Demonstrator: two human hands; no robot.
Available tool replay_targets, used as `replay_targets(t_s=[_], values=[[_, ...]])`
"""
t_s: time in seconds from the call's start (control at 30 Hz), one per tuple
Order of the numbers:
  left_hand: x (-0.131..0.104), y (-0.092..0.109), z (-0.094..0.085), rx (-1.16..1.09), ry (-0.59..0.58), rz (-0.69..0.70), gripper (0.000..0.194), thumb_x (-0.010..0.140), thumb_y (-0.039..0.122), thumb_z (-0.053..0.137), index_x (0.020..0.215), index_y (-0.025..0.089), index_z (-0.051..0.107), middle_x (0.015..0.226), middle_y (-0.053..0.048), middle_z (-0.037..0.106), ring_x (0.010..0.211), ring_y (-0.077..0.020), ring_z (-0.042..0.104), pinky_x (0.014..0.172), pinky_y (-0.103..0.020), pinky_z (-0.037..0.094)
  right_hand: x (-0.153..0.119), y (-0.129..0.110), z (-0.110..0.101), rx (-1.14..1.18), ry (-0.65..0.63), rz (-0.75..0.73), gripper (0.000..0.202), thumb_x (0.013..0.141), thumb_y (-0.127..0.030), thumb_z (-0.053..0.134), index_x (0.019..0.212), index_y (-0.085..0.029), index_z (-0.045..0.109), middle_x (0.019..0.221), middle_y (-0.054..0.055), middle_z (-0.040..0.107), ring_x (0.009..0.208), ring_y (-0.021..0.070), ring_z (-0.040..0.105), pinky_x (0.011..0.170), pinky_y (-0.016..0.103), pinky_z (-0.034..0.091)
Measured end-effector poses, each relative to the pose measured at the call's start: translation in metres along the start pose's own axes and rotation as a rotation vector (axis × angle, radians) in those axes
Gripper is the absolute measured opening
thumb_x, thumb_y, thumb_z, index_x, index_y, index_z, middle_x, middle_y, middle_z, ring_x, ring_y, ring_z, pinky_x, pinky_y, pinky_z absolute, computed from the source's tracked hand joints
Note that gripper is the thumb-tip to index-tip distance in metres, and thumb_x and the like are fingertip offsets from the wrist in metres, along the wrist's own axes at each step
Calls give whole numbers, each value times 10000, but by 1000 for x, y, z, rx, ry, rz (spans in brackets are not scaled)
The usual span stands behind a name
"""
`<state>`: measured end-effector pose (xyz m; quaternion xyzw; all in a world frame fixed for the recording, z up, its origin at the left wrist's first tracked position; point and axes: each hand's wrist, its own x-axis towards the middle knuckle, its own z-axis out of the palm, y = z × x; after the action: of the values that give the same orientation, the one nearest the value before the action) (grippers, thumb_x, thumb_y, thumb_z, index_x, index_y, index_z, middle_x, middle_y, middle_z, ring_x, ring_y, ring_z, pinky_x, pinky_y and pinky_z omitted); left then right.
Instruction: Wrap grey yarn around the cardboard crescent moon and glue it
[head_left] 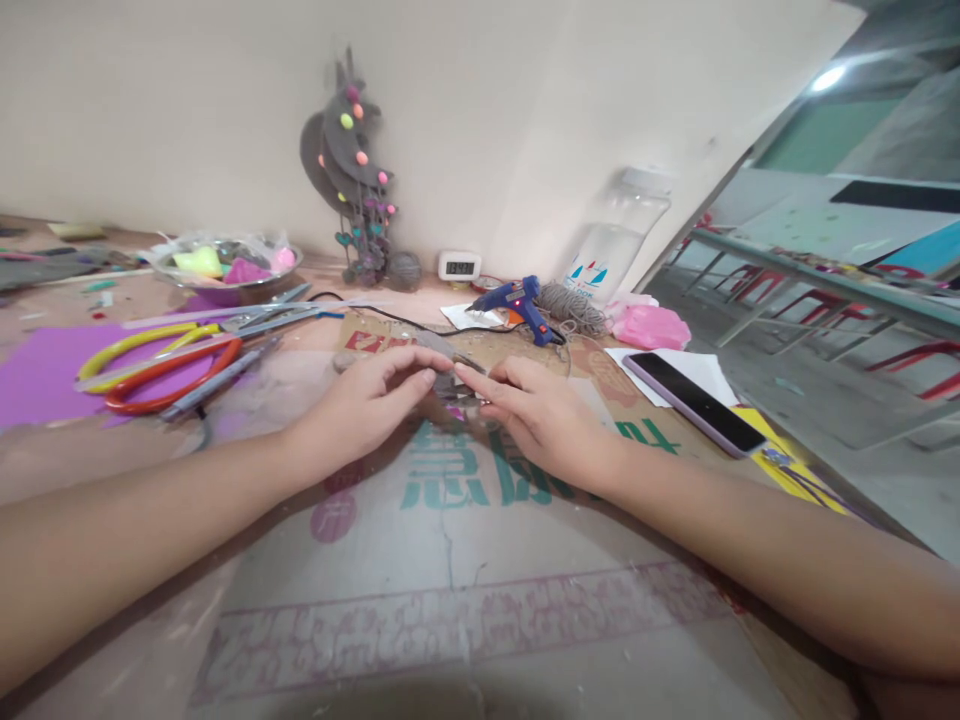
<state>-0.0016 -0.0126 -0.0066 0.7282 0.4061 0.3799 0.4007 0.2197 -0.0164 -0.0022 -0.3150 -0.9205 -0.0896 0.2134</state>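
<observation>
behind everything we see a pale wall (465, 120), and below it the wide tabletop (52, 300). a printed cardboard sheet (322, 570) covers much of its middle, and we find the person's hands working over the sheet's far part. to the left lies a purple sheet (37, 370), with scissors (184, 385) resting across it, one handle loop yellow and the other orange-red.

against the wall stand a dark crescent ornament (337, 150) dotted with bright beads and, further right, a clear bottle (607, 240).

we see the left hand (382, 395) and the right hand (529, 410) come in from either side, their fingertips almost meeting; blur keeps us from telling how firmly either one grips.

a phone (697, 400) lies beyond the right hand, and a blue glue gun (517, 300) rests just past both, near a small timer (459, 265).

smallest is a grayish piece (454, 388) between the fingertips, over the cardboard. we judge the step in hand to be fine shaping or pressing of it; the next move, we think, calls for light, steady fingers on both sides.
</observation>
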Motion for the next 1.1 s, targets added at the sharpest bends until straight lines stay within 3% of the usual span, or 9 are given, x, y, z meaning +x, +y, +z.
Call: replay_targets(t_s=[0.27,0.53,0.77,0.9,1.1], values=[[0,4,1,38,4,37,265,881,278,423,1044,182,609,1046,-64,649,962,-211,615,823,-349,491,1,-2,-2,-41,5,-23,383,933,-239,391,1305,-195,472,867,56,558,748,149,482,673,287,442],[-1,4,1,49,-8,7,281,881,311,423,1058,180,598,915,-50,656,813,-184,622,749,-337,501,-3,3,1,-85,-6,-42,394,908,-147,389,1283,-205,495,925,58,581,792,158,481,710,302,428],[-1,4,1,7,-5,-2,272,875,318,441,1055,188,599,935,-48,674,809,-179,644,749,-322,502,-1,0,-5,-86,-13,-61,375,905,-130,373,1224,-201,557,871,50,590,759,159,488,680,296,425],[0,3,1,-3,1,-3,277,879,324,435,1061,188,595,1001,-63,672,858,-197,651,768,-333,501,1,-4,-9,-12,38,4,351,925,-185,376,1232,-186,546,852,54,571,772,156,511,680,288,446],[0,4,0,-24,-22,-73,268,889,357,431,1054,195,567,747,-31,721,767,-200,670,725,-330,498,0,-3,-13,61,145,58,377,928,-228,402,1293,-167,475,891,70,559,806,164,524,706,305,467]])
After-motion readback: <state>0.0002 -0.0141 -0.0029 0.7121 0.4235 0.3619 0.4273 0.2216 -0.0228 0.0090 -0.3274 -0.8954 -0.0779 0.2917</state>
